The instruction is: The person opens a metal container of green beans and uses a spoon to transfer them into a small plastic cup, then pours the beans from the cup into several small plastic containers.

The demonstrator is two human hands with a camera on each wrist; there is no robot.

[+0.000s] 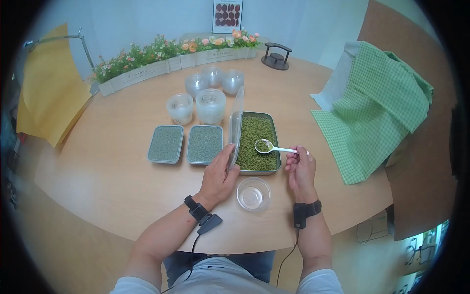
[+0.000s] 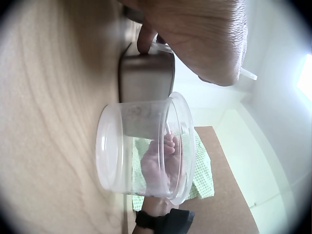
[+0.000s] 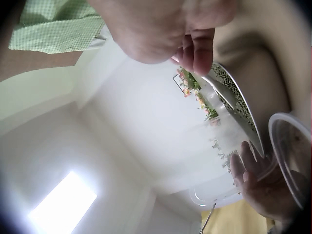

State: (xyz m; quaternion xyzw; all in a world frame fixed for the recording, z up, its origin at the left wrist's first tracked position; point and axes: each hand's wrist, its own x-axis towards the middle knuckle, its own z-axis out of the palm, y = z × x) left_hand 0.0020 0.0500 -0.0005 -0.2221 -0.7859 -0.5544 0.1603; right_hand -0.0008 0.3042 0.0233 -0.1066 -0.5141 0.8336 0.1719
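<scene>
A metal tin (image 1: 280, 165) full of green mung beans (image 1: 257, 125) stands in front of me. My left hand (image 1: 218, 179) holds its clear lid (image 1: 238, 130) upright along the tin's left side, fingers and thumb at the lid's lower near corner. My right hand (image 1: 302, 171) pinches the handle of a white spoon (image 1: 284, 150) from the right. The spoon's bowl is over the beans, with some beans in it. Between my hands, close before the tin, stands a clear plastic cup (image 1: 253, 194); the left wrist view shows this cup (image 2: 141, 146) upright on the table.
Two small tubs of grey-green grains, one tub (image 1: 165, 144) beside another (image 1: 205, 144), sit left of the tin. Behind them stand white-looking plastic cups (image 1: 211, 107) and several clear rounded cups (image 1: 197, 85). Flower planters (image 1: 142, 73) line the back; a green checked cloth (image 1: 364, 115) lies at the right.
</scene>
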